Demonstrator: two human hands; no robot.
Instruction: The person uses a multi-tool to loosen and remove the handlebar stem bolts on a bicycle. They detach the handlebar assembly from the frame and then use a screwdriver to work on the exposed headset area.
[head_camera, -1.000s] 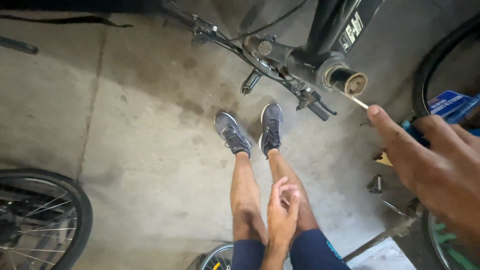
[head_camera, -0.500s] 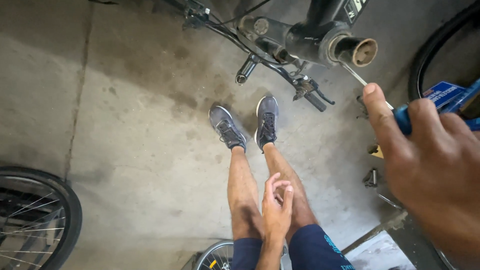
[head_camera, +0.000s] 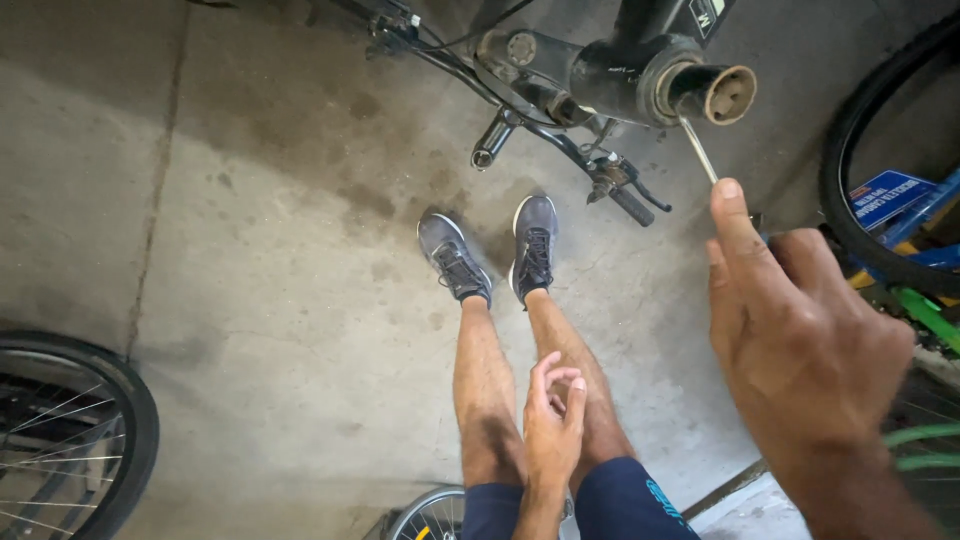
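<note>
My right hand (head_camera: 800, 350) is shut on a thin metal tool (head_camera: 698, 150), index finger stretched along its shaft. The tool's tip touches the underside of a rusty round tube end (head_camera: 728, 95) on a black bicycle frame (head_camera: 620, 75) that hangs over the floor. My left hand (head_camera: 552, 425) rests on my right knee, fingers loosely curled and holding nothing. My legs stretch forward, with grey shoes (head_camera: 455, 258) on the concrete under the frame.
A handlebar with a brake lever and grip (head_camera: 610, 185) hangs below the frame. A spoked wheel (head_camera: 130, 420) lies at the lower left, a black tyre (head_camera: 850, 200) and a blue box (head_camera: 885, 195) at the right, and another small wheel (head_camera: 430, 510) by my thigh.
My right hand has moved left and up, closer to the tube end, with the tool held against it. My left hand stays on my knee.
</note>
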